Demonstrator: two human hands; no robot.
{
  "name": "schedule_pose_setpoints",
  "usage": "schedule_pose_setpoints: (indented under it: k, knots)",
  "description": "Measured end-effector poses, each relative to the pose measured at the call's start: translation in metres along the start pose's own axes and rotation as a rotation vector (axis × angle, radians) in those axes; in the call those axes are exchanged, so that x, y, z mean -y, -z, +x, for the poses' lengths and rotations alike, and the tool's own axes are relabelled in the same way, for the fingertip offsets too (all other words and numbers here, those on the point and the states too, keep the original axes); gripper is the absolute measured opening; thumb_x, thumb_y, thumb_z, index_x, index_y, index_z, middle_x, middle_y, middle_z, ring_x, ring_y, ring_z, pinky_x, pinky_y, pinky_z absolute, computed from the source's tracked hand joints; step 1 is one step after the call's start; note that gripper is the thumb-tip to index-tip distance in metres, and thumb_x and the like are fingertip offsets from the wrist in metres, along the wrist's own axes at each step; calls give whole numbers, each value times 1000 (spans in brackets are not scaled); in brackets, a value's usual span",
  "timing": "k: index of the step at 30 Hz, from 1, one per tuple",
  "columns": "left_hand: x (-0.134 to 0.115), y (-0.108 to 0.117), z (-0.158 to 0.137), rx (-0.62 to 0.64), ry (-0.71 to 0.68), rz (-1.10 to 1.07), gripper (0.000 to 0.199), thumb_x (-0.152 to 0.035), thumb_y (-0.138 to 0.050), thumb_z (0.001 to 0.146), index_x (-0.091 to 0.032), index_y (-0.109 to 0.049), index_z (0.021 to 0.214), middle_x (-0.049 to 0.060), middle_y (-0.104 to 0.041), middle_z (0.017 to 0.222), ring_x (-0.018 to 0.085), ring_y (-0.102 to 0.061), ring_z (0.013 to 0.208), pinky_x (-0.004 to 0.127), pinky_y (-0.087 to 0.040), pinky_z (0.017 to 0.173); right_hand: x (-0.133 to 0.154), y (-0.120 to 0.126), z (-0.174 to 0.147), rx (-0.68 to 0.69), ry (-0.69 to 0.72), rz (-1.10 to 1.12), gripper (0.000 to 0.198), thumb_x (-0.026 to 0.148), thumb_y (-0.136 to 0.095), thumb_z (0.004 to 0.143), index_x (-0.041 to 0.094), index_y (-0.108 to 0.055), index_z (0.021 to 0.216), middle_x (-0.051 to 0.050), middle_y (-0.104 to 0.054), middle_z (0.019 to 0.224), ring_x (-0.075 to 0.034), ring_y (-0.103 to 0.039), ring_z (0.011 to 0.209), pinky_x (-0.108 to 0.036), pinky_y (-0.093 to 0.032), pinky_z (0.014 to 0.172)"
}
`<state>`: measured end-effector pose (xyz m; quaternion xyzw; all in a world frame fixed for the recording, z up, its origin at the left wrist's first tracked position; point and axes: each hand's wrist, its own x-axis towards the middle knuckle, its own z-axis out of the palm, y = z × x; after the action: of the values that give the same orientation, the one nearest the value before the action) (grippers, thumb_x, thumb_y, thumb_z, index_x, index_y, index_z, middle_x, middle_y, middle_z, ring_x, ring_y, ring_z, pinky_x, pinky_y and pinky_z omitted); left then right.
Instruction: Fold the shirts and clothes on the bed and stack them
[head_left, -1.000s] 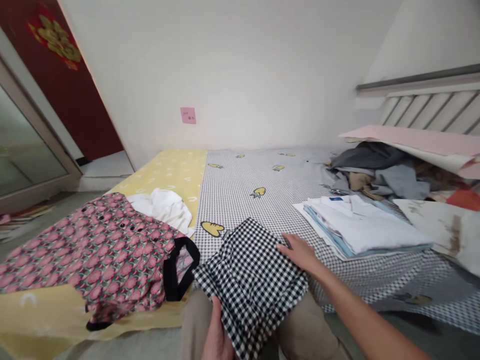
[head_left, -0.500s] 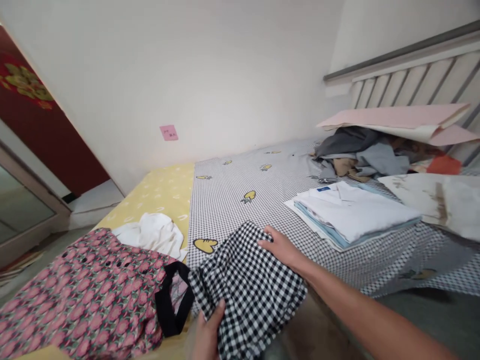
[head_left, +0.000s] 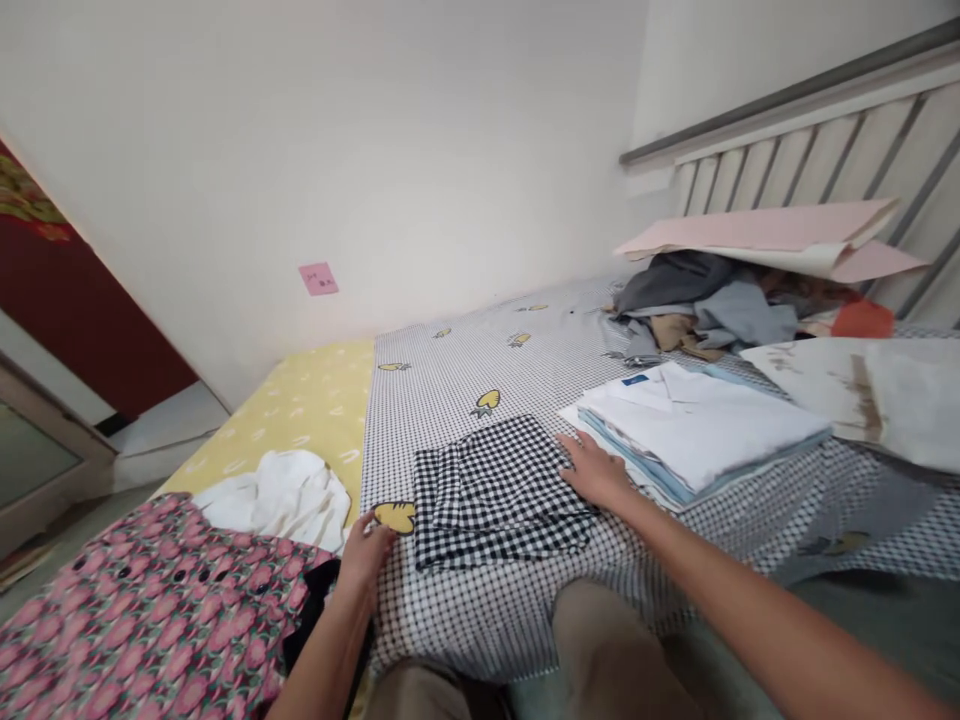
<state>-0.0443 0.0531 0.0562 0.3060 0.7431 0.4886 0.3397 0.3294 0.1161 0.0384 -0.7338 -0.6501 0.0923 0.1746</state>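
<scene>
A black-and-white checked garment (head_left: 495, 490), folded into a rough rectangle, lies flat on the bed's grey checked sheet (head_left: 465, 610). Just off its left edge is my left hand (head_left: 367, 548), empty, with its fingers loosely bent and apart. On the other side, my right hand (head_left: 596, 472) rests open with fingers spread at the garment's right edge. Beyond that hand sits a stack of folded shirts (head_left: 697, 415), a white collared one on top. A pink flowered garment with dark buttons (head_left: 142, 610) spreads out at lower left, partly behind my left forearm.
A crumpled white cloth (head_left: 281, 495) lies on the yellow bedding (head_left: 300, 405). At the back right, pink card sheets (head_left: 757, 230) top a heap of dark and grey clothes (head_left: 690, 300). A stained pale cloth (head_left: 847, 390) is beside the shirts. My knees (head_left: 607, 640) touch the bed's front edge.
The checked garment, held up in both hands before, now lies flat on the sheet. Both hands have let go of it; my left hand has moved left, my right slightly right.
</scene>
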Motion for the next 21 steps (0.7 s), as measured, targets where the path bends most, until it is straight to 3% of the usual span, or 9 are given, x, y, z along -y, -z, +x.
schedule_pose_setpoints:
  k: [2, 4, 7, 9, 11, 12, 14, 17, 21]
  knots:
    - [-4, 1, -2, -71, -87, 80, 38, -14, -54, 82, -12, -62, 119, 13, -72, 95, 28, -73, 94, 46, -59, 86, 4, -5, -1, -73, 19, 8, 54, 27, -53, 91, 28, -53, 145, -18, -37, 163, -38, -49, 138, -64, -37, 107]
    - [-22, -9, -7, -132, -226, 156, 38, -12, -49, 83, -13, -65, 118, 18, -70, 112, 32, -66, 115, 55, -51, 104, 24, -2, 1, -167, 86, 35, 50, 27, -49, 94, 27, -55, 144, -16, -36, 164, -36, -43, 143, -64, -33, 111]
    - [-53, -47, -18, -111, -493, 245, 41, -13, -47, 87, -19, -68, 123, 15, -64, 135, 30, -53, 136, 53, -35, 120, 67, -1, -1, -219, 250, 54, 47, 32, -44, 100, 30, -54, 146, -11, -39, 164, -34, -37, 148, -66, -25, 117]
    - [-59, -80, -25, -38, -791, 425, 47, -15, -41, 94, -20, -63, 134, 14, -55, 151, 28, -45, 145, 53, -29, 124, 88, -11, -8, -145, 372, 28, 48, 35, -44, 102, 33, -52, 149, -8, -43, 162, -34, -36, 149, -68, -21, 119]
    - [-46, -107, -27, 69, -1059, 693, 53, -16, -35, 98, -23, -53, 147, 12, -43, 162, 26, -33, 153, 56, -24, 126, 97, -30, -21, -14, 484, -10, 49, 37, -48, 101, 32, -52, 149, -8, -47, 160, -36, -35, 150, -69, -21, 119]
    - [-33, -117, -26, 125, -1121, 815, 54, -17, -35, 99, -26, -49, 151, 10, -41, 164, 26, -31, 154, 57, -24, 126, 96, -41, -28, 36, 528, -21, 49, 37, -50, 100, 31, -54, 148, -7, -49, 159, -36, -36, 150, -68, -21, 120]
    - [-3, -129, -20, 157, -1062, 968, 50, -30, -39, 102, -29, -49, 151, 11, -44, 162, 30, -36, 152, 61, -31, 121, 86, -60, -41, 58, 548, -17, 49, 41, -48, 101, 32, -53, 150, -5, -45, 161, -36, -33, 151, -67, -21, 121]
    - [28, -133, -10, 116, -925, 1040, 53, -46, -34, 104, -31, -44, 154, 12, -34, 166, 35, -31, 154, 67, -32, 118, 62, -77, -58, 5, 504, -27, 53, 47, -46, 102, 36, -47, 154, -3, -38, 165, -35, -30, 153, -67, -22, 122]
    - [24, -131, -10, 209, -787, 1143, 59, -56, -27, 103, -35, -32, 158, 7, -20, 170, 34, -18, 157, 66, -25, 122, 19, -91, -82, -125, 412, -102, 55, 50, -45, 102, 39, -42, 156, -3, -36, 165, -37, -33, 152, -70, -27, 118]
